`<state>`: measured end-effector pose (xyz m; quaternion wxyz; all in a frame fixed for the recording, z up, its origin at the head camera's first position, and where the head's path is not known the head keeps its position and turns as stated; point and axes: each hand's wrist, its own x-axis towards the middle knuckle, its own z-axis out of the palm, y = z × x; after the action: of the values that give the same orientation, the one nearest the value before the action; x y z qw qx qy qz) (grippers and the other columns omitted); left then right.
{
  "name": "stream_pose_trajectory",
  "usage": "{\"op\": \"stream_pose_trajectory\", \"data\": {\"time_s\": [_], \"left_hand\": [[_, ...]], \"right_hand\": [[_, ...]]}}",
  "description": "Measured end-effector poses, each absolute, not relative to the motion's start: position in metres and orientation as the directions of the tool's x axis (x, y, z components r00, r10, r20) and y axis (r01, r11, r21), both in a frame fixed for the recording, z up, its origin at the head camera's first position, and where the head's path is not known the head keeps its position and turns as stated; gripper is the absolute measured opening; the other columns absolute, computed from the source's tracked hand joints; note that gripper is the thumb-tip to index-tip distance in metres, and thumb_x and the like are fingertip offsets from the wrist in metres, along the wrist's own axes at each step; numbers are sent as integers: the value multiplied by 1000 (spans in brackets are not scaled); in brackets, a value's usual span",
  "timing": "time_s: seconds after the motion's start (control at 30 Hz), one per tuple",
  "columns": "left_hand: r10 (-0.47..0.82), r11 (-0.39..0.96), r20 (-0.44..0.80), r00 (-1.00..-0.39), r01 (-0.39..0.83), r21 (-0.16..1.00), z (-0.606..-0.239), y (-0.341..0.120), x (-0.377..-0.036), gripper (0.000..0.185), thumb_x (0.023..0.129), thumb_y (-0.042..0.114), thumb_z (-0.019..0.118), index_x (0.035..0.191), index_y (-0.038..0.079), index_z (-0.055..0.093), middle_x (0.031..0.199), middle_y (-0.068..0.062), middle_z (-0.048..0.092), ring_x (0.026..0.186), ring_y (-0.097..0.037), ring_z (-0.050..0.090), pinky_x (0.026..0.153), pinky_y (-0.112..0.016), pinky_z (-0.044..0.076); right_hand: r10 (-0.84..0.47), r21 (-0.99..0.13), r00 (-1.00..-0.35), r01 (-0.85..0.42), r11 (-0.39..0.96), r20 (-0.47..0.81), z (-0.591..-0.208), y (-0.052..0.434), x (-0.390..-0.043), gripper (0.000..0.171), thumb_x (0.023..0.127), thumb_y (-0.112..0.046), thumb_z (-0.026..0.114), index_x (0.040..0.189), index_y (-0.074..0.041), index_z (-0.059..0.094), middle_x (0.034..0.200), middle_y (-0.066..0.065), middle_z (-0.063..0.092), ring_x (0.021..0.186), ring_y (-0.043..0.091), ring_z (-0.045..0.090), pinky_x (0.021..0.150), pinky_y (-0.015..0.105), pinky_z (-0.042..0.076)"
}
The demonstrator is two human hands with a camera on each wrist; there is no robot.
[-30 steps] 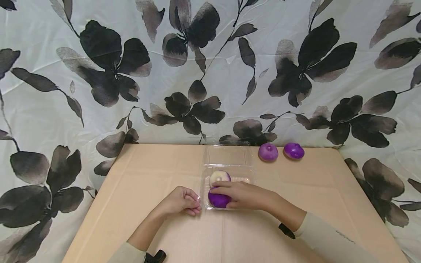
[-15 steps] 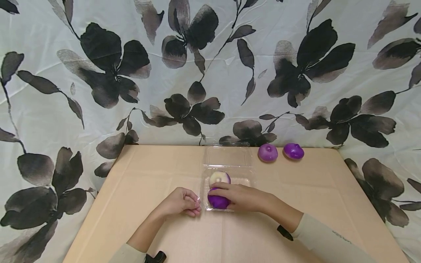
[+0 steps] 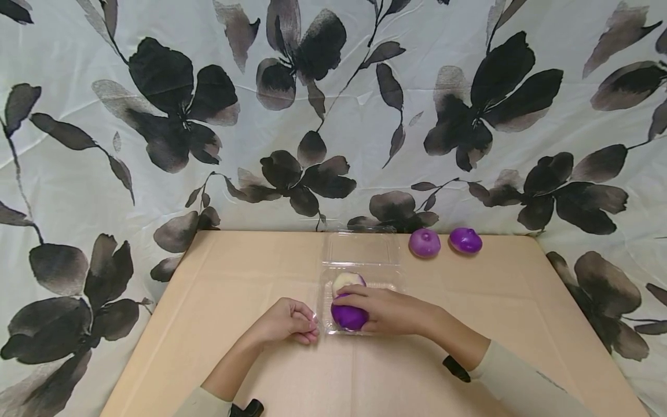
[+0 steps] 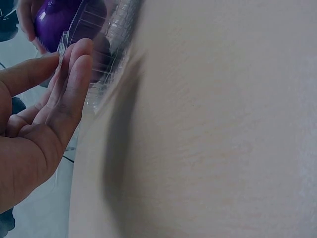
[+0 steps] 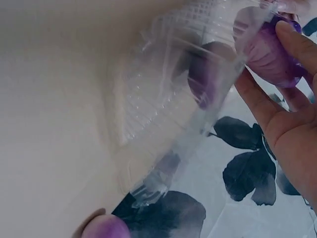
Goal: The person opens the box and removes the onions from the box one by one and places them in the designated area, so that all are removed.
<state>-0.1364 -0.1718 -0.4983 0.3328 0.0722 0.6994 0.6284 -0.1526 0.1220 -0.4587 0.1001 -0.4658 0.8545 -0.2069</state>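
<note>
In the head view a clear plastic clamshell box (image 3: 385, 280) stands with its lid (image 3: 359, 248) folded back. My left hand (image 3: 288, 320) pinches the box's left edge between thumb and fingers, and the left wrist view shows the clear rim (image 4: 63, 45) there. Over the near part of the tray, my right hand (image 3: 393, 311) grips a glossy purple onion (image 3: 348, 316) from above. Just behind it in the tray lies a second onion (image 3: 347, 279), cream on top with a purple side, partly covered by my right fingers. Its purple side (image 5: 210, 79) shows through the plastic in the right wrist view.
Two more purple onions stand at the table's back edge, right of the lid: a duller one (image 3: 424, 242) and a shinier one (image 3: 466, 240). A floral cloth (image 3: 333, 116) hangs behind the tan tabletop (image 3: 234, 263).
My right hand and its onion have shifted slightly to the right, and the fingers cover more of the cream-topped onion. The left hand keeps its place at the box edge.
</note>
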Motion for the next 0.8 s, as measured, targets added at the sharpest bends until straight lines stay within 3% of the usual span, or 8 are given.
{"op": "stream_pose_trajectory", "data": {"time_s": [0.17,0.53,0.8], "left_hand": [[516,203,-378,-768,-319,926,-499,-171,-137,10,94,-6,63,100,-14,63,90,-24,76,84,-32,78,76,-38,69],[511,216,-371,-776,-302,929,-499,-169,-139,9,94,-6,63,99,-13,64,90,-24,76,82,-29,78,75,-38,69],[512,219,-372,-774,-301,928,-500,-170,-138,8,94,-7,63,99,-13,63,90,-24,76,81,-26,78,74,-37,69]], "right_hand": [[-811,-479,-584,-721,500,32,-450,128,-153,67,86,-15,83,147,-21,54,152,5,52,136,24,56,110,39,56],[-678,-564,-731,-593,574,78,-436,153,-157,74,83,-15,86,148,-23,52,153,1,49,143,29,48,114,48,52],[-603,-638,-772,-570,519,199,-437,173,-162,74,80,-16,89,145,-15,53,147,4,52,139,26,51,113,49,52]]}}
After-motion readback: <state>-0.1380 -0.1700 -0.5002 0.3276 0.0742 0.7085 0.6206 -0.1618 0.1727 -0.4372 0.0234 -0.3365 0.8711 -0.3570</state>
